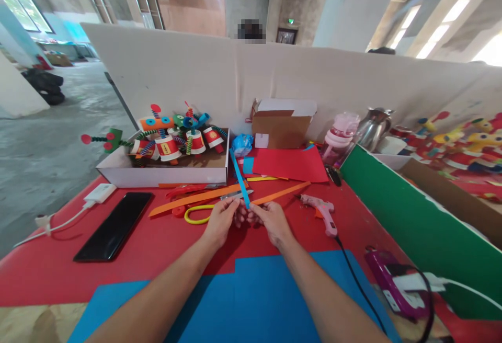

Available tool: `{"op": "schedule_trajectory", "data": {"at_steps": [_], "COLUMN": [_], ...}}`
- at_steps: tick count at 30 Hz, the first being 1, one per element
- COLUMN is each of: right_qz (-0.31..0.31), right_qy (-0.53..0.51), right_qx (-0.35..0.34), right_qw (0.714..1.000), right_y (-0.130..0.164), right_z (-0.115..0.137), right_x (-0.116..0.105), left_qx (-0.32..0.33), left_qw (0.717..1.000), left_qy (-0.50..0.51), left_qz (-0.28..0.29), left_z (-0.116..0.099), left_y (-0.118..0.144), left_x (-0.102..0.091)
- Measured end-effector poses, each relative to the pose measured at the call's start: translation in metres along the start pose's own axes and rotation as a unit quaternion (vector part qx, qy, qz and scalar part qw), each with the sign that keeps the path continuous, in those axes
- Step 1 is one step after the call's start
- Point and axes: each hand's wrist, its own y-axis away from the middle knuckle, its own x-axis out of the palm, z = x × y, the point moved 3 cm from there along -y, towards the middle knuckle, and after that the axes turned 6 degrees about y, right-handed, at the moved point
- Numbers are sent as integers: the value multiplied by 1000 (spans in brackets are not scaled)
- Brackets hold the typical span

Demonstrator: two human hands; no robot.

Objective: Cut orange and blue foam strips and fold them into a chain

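Observation:
Close together above the red table, my left hand (224, 218) and my right hand (273, 220) are both closed. A blue paper strip (240, 176) rises from between my fingertips, pinched at its lower end by my left hand. My right hand pinches an orange paper strip (283, 192) that slants up to the right. The two strip ends meet between my thumbs; whether they are joined I cannot tell. Yellow-handled scissors (195, 221) lie beside my left hand. Right of my right hand rests a pink glue gun (322, 211).
A white box (164, 176) holds several paper-cup figures. Red paper (290, 164), a cardboard box (281, 129), a pink bottle (340, 135) and a metal jug (372, 128) stand behind. Left lies a phone (113, 228); right, a green-sided box (415, 223) and a purple device (396, 283).

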Motion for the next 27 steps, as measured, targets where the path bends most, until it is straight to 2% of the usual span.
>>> {"op": "schedule_trajectory", "data": {"at_steps": [13, 21, 27], "right_qz": [21, -30, -18], "right_qy": [15, -33, -60], "right_qx": [29, -7, -3], "right_qw": [999, 999, 998], "right_y": [2, 1, 0], "right_z": [-3, -5, -4], "right_x": [4, 7, 6], "left_qx": [8, -4, 5], "left_qw": [1000, 999, 999], "left_qy": [11, -37, -52], "left_qz": [-14, 11, -2], "left_z": [1, 0, 4], "left_y": [-2, 0, -2], "left_x": [-2, 1, -1]}}
